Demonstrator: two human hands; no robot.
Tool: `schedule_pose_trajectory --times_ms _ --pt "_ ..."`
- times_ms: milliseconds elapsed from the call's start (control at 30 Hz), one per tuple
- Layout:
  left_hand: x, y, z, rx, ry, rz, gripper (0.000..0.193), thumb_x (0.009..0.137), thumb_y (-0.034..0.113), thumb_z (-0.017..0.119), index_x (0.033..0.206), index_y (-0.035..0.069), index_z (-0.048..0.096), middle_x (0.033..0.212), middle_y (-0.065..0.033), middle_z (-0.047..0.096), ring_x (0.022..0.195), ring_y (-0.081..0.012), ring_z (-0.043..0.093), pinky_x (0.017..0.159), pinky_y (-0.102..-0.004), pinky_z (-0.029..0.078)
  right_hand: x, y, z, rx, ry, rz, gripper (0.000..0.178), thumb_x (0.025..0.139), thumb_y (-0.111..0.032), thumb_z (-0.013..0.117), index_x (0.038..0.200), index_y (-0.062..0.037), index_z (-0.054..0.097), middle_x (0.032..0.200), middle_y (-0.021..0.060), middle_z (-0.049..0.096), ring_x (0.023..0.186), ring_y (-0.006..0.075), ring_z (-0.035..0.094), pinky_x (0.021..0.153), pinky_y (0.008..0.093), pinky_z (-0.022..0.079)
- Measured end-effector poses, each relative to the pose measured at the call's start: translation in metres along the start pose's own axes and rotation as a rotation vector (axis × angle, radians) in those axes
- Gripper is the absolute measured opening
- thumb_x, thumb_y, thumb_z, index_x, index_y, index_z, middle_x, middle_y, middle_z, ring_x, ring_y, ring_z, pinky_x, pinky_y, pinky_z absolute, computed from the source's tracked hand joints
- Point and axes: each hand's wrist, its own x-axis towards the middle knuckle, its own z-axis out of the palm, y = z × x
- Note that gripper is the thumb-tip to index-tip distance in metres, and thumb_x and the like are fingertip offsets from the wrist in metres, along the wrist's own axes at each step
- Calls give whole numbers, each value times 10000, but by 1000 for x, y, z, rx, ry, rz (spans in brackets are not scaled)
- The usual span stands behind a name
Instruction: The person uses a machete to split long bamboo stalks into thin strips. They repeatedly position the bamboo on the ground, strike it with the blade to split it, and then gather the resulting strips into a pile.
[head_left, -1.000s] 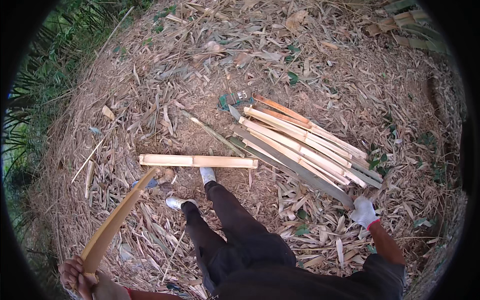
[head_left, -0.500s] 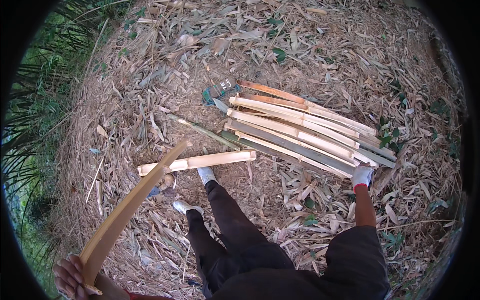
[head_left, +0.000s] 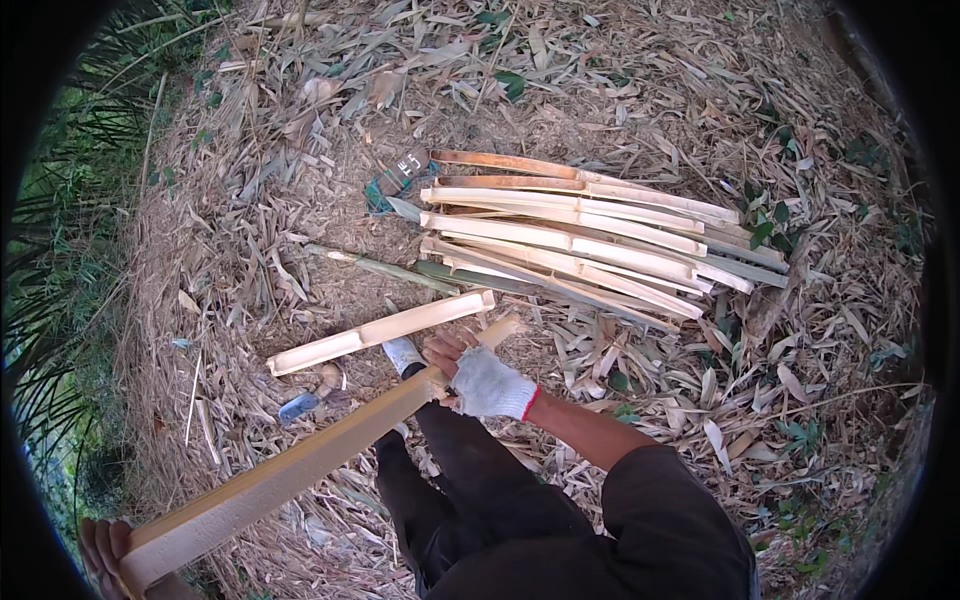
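Observation:
A long split bamboo strip slants across my front, from the lower left up to my legs. My left hand grips its near end, fingers curled round the edge; part of this hand is cut off by the dark rim. My right hand, in a white fingerless glove with a red cuff, closes on the strip near its far end. Just beyond, a shorter split bamboo piece lies on the ground by my white shoe. To the right lies a bundle of split bamboo strips, roughly side by side.
A thin green bamboo stick lies left of the bundle. A dark block-like object with teal cord sits at the bundle's far left end. Near my feet is a small blue object. Dry leaves cover the ground; green plants stand at left.
My right hand has left the near right end of the bundle and come left onto the held strip. That strip has tilted lower, its far end swinging right toward my legs.

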Motion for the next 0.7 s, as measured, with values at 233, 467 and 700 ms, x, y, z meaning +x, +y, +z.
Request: schedule_pose_trajectory --times_ms 233,467,700 --pt "25 -99 -51 385 301 -156 397 996 137 486 1328 -64 404 1262 -185 524 1165 -247 523 996 -371 448 -21 39 35 -78 -180 271 411 688 -253 720 1015 -13 656 905 171 670 893 342 660 807 429 524" --pt "-42 -283 -218 677 229 -724 689 934 454 597 1479 127 331 1404 -160 463 1296 -270 466 1049 -436 366 -146 165 16 -449 -136 595 252 639 -132 664 874 -43 642 770 138 661 719 325 672 647 432 529" --pt "-180 -284 -366 959 381 -1036 503 942 356 601 1374 148 447 1137 -25 599 925 -165 611 759 -331 475 -222 252 -21 -711 -283 829 235 665 -174 643 855 -42 681 842 156 687 789 322 695 637 439 539"
